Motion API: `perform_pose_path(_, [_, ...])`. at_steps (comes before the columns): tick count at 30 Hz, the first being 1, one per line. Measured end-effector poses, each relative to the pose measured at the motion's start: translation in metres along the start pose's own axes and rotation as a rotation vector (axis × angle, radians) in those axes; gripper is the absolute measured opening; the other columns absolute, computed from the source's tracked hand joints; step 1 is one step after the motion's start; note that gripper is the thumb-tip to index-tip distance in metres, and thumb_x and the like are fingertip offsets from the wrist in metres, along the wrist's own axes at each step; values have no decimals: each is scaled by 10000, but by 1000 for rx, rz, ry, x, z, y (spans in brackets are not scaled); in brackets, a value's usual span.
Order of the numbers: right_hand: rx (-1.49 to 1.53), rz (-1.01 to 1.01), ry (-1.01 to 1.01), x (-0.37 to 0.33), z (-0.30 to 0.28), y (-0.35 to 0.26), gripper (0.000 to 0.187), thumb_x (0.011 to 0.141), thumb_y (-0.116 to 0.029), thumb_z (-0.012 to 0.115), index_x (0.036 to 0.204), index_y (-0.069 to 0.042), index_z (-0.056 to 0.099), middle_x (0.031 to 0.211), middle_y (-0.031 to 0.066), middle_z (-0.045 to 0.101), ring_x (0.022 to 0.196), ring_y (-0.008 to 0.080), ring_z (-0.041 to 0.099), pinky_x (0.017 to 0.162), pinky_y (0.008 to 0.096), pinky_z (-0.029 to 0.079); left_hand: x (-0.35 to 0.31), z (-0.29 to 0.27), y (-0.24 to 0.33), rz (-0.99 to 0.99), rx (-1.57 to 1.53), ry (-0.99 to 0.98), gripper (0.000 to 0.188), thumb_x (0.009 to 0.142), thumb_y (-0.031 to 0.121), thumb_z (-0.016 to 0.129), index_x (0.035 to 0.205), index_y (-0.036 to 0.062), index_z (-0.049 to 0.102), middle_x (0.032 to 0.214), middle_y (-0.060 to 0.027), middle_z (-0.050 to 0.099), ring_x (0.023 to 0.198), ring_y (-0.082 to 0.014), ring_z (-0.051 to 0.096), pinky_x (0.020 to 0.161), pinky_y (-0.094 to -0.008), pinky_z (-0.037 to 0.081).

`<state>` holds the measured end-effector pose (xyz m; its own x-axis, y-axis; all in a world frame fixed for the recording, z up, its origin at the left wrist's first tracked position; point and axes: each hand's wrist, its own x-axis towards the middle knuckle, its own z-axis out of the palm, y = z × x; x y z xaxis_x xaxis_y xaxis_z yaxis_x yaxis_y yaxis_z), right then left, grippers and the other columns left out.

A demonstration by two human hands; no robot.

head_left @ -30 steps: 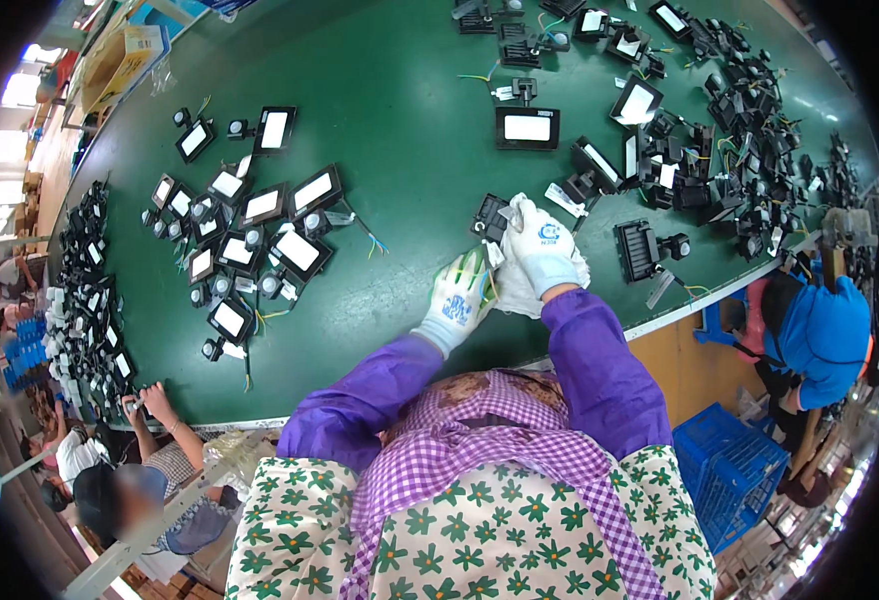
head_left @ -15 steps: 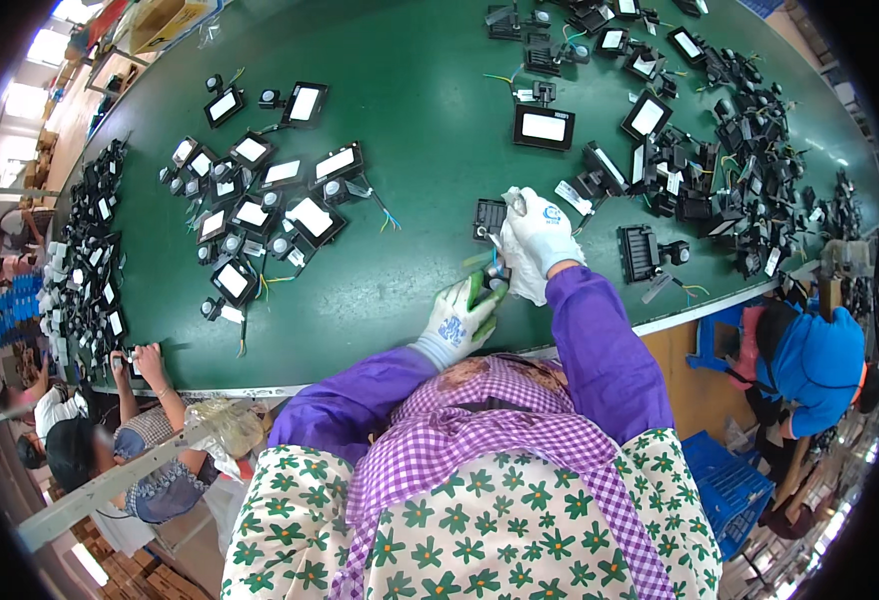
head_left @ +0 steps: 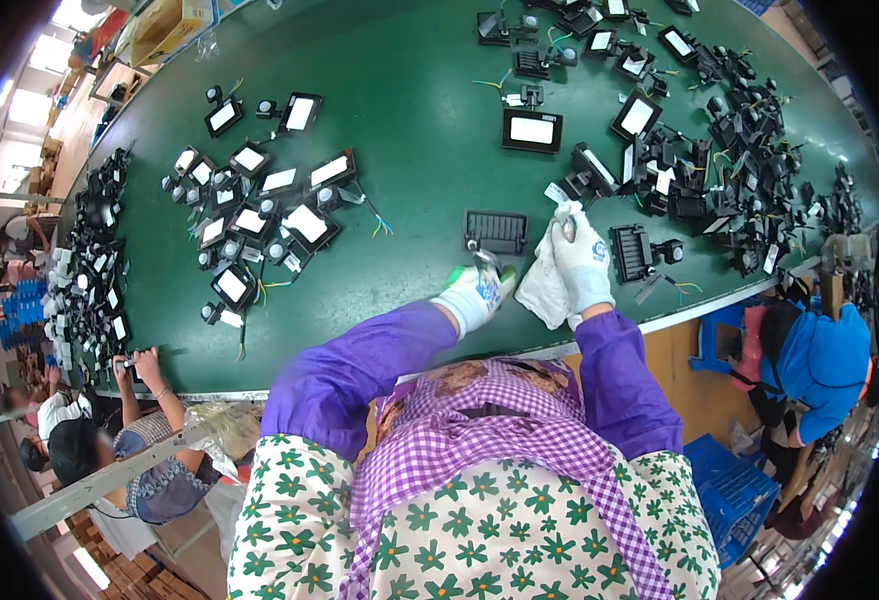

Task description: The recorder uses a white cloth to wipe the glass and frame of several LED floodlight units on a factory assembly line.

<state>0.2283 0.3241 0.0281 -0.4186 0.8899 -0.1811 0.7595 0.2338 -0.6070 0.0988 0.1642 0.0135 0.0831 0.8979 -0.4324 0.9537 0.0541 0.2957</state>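
A black floodlight (head_left: 497, 230) lies in front of me on the green table, its ribbed back facing up. My left hand (head_left: 475, 298), in a white glove with green fingertips, is closed around the sensor and bracket end at its near edge; the fingers hide most of that part. Just right of the lamp, my right hand (head_left: 582, 258), also gloved, grips a crumpled white cloth (head_left: 545, 285) that hangs down toward the table. The cloth is apart from the ribbed back. Another floodlight (head_left: 633, 252) rests ribbed side up to the right of my right hand.
Several floodlights (head_left: 250, 220) form a loose group at the left, wires trailing. A dense heap (head_left: 740, 150) of them covers the right side. One lies panel up (head_left: 532, 131) beyond my hands. A co-worker's hands (head_left: 140, 365) are at the table's left edge; a person in blue (head_left: 820, 365) is at right.
My right hand has moved right and toward me with the cloth, uncovering the lamp's ribbed back. My left hand has shifted slightly right and away from me, staying on the lamp.
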Motion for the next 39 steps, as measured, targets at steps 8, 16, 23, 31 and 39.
perform_pose_path(8, [-190, -416, -218, 2, 48, -62, 263, 955, -304, 485, 1074, -93, 589, 1006, 194, 676, 957, 401, 644, 827, 487, 505, 3, 42, 1, -29, 363, 38, 455, 837, 266, 594, 1157, -58, 610, 1037, -212, 620, 873, -333, 622, 677, -440, 500])
perform_pose_path(16, [-52, -396, -165, 0, 46, -36, 295, 941, -317, 565, 1102, -75, 617, 978, 217, 686, 946, 425, 638, 811, 481, 497, 17, 86, 38, -144, 513, 140, 238, 802, 150, 582, 948, 36, 732, 874, -159, 647, 712, -298, 595, 477, -396, 421])
perform_pose_path(23, [339, -54, 105, 5, 5, 6, 315, 983, -241, 572, 1177, 7, 591, 1070, 186, 681, 983, 314, 660, 854, 386, 501, -19, -31, 26, 84, -375, 337, 536, 881, 319, 667, 1267, 23, 440, 993, -178, 643, 720, -317, 684, 629, -443, 536])
perform_pose_path(31, [555, 17, 219, -7, 2, 24, 386, 998, -368, 586, 1069, 11, 615, 949, 110, 676, 874, 171, 591, 807, 323, 475, -55, -11, -49, -454, -1268, 570, 536, 848, 313, 789, 1209, 15, 529, 910, -75, 670, 748, -161, 640, 640, -315, 534])
perform_pose_path(39, [306, 42, 150, -30, 15, 6, 260, 950, -271, 599, 1039, -29, 628, 876, 197, 684, 773, 327, 653, 701, 402, 492, -61, -15, -71, -579, -794, 218, 664, 798, 392, 784, 1250, -21, 527, 983, -160, 698, 914, -267, 679, 822, -362, 536])
